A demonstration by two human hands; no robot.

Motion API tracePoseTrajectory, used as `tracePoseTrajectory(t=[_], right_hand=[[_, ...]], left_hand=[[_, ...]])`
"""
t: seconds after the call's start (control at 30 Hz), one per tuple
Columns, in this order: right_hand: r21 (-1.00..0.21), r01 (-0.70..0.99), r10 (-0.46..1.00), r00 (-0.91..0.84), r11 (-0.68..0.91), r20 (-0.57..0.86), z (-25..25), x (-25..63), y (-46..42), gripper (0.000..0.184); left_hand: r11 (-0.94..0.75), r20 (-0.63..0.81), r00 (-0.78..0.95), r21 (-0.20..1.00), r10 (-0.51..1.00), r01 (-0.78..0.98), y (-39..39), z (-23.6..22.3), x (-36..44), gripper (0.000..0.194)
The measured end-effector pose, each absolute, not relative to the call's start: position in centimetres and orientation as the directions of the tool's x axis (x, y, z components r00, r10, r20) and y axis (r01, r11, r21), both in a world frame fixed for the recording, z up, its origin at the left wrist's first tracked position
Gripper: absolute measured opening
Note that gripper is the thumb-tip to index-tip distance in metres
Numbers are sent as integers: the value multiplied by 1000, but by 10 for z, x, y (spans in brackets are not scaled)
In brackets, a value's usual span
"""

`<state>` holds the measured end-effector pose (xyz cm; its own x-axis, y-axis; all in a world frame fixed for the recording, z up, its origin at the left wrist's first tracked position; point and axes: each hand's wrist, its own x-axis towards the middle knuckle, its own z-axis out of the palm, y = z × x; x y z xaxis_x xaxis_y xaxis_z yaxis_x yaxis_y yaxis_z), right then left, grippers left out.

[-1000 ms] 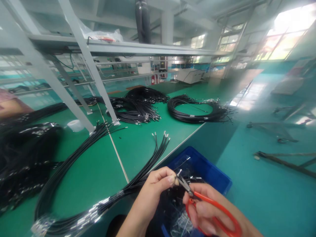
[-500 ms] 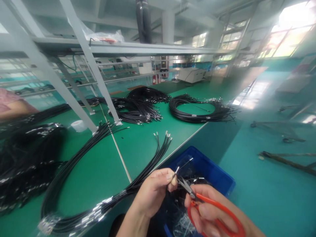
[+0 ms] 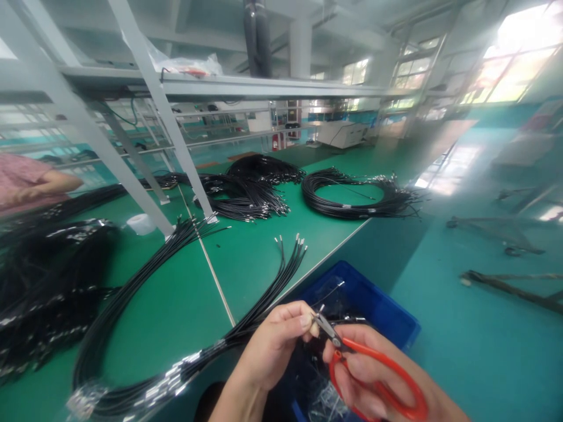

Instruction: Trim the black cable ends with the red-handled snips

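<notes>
My left hand (image 3: 281, 331) pinches a black cable close to its end; a small silver tip (image 3: 322, 308) sticks out past the fingers. Red-handled scissors (image 3: 378, 375) are in my right hand (image 3: 367, 357), with the blades up against the cable at my left fingertips. Whether the blades meet there is too small to tell. Under both hands stands a blue bin (image 3: 378, 308) holding loose cable pieces and clear plastic scraps. A bundle of black cables (image 3: 215, 350) with silver ends curves over the green table beside my left wrist.
Farther back on the green table (image 3: 250, 258) lie a black cable coil (image 3: 316, 202) and more cable bundles (image 3: 250, 199). A dark heap of cables (image 3: 48, 293) fills the left. White shelf posts (image 3: 171, 117) rise from the tabletop near a white roll (image 3: 141, 224). A co-worker's arm (image 3: 55, 183) shows far left.
The scissors have moved slightly left, bringing their blades onto the cable by my left fingertips. At far left, the co-worker's arm and hands have come further into view.
</notes>
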<state>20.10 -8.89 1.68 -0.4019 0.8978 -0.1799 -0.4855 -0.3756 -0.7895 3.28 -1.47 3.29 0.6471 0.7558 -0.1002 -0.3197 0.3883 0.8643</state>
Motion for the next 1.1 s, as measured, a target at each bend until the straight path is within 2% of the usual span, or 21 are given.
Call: tracePoseTrajectory(t=[0.13,0.47,0.57,0.77,0.83,0.9,0.97,1.0,1.1], right_hand=[[-763,-528,895,-422,-373,-146,14,201,-84,30],[-768,-523,887,-444,-369,-124,11,203,-83,28],[-798,-454,875,-452,-395,-176,16,203,-81,28],[-886,-112,843,-383,-449,-379,34,203,-81,17],[-897,-121,858,-370,-425,-356,33,205,-84,21],[-916,-173,891,-351,-363,-287,30,210,-87,32],[-939,-205,948,-221,-274,-228,25,215,-87,38],[-957,-189,973,-107,-221,-204,23,217,-86,38],[-995,6,970,225,-97,-93,19,220,-81,33]], left_hand=[[352,-86,636,885,767,-305,-14,32,33,13],[316,-65,635,904,770,-290,-13,32,34,15],[297,-55,631,912,774,-284,-13,31,34,15],[273,-56,628,928,776,-254,-11,30,30,14],[224,-57,613,954,788,-199,-10,28,33,15],[69,-38,590,997,807,-30,-13,23,40,15],[-150,3,569,966,822,212,-21,14,52,14],[-200,11,560,940,829,277,-25,10,58,13],[-316,10,589,851,808,420,-35,1,68,5]])
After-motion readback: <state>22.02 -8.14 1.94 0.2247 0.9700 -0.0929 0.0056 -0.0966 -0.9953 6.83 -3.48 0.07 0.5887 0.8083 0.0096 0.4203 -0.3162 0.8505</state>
